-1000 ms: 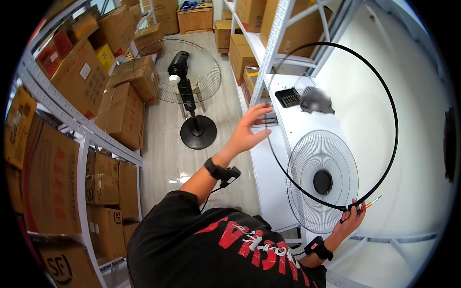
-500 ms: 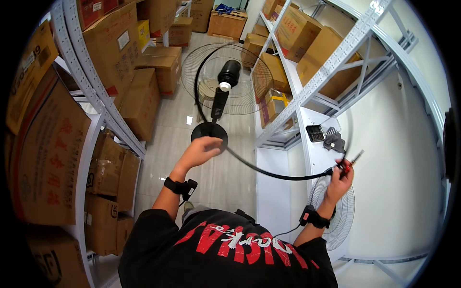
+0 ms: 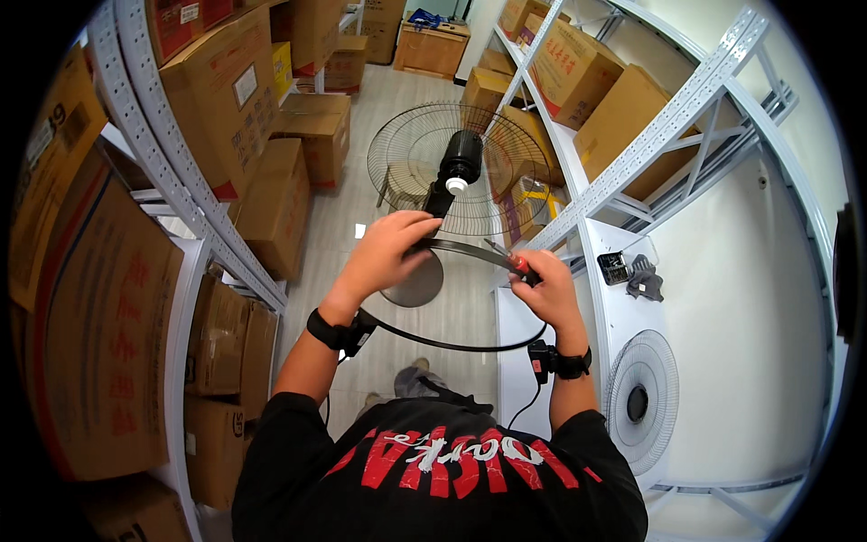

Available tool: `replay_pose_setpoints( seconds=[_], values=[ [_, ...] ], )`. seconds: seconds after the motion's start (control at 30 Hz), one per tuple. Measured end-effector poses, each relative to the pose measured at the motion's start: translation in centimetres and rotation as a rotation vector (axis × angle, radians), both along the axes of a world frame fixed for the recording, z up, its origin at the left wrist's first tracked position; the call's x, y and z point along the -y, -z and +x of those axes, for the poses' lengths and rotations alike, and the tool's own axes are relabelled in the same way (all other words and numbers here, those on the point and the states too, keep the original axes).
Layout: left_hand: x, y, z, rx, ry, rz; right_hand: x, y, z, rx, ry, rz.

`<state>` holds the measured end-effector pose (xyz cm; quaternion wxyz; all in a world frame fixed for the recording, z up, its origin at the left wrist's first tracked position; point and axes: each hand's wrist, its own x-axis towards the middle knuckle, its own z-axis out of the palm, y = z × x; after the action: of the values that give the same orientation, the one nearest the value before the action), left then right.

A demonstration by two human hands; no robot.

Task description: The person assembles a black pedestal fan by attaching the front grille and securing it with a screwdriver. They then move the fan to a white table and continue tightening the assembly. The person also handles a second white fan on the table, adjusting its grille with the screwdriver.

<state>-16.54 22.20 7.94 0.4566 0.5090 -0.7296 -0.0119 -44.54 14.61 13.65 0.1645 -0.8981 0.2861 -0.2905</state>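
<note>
A thin black hoop (image 3: 442, 344) hangs in front of me between my two hands. My right hand (image 3: 553, 291) is closed round the red handle of a screwdriver (image 3: 521, 263), whose shaft points up and left beside the hoop's upper edge. At that same edge my left hand (image 3: 386, 257) closes on the hoop, its fingers slightly smeared and reaching over the neck of a standing fan. The fan has a black motor housing (image 3: 461, 155) with a white ring-shaped part, a wide wire rear guard (image 3: 395, 137) and a round base (image 3: 415, 282), partly behind the left hand.
On the white shelf at right lie a front fan guard (image 3: 657, 361), a black tool case (image 3: 612, 268) and a grey cloth-like item (image 3: 644, 280). Metal racks with cartons (image 3: 573, 72) flank the aisle on both sides. A brown wooden cabinet (image 3: 432, 49) stands at the far end.
My right hand has swung left with the screwdriver, and the hoop has come off the fan's guard toward me. My left hand has risen from near the base to the hoop's upper edge.
</note>
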Motion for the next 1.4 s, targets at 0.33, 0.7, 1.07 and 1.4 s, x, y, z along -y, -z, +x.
replay_pose_setpoints(
  seconds=[0.33,0.7,1.07,1.4],
  values=[
    [9.7,1.5,9.8,-0.225,-0.201,0.035,12.7,1.9,-0.6,0.358,0.197,0.060],
    [22.4,0.0,14.0,-0.144,-0.383,-0.248,26.2,1.3,2.3,0.409,0.322,-0.163],
    [28.2,3.3,15.4,-0.178,-0.283,-0.155,31.3,4.4,2.7,0.408,0.427,0.012],
    [28.6,5.2,15.9,-0.272,-0.168,-0.145,30.6,5.7,2.7,0.406,0.454,0.102]
  ],
)
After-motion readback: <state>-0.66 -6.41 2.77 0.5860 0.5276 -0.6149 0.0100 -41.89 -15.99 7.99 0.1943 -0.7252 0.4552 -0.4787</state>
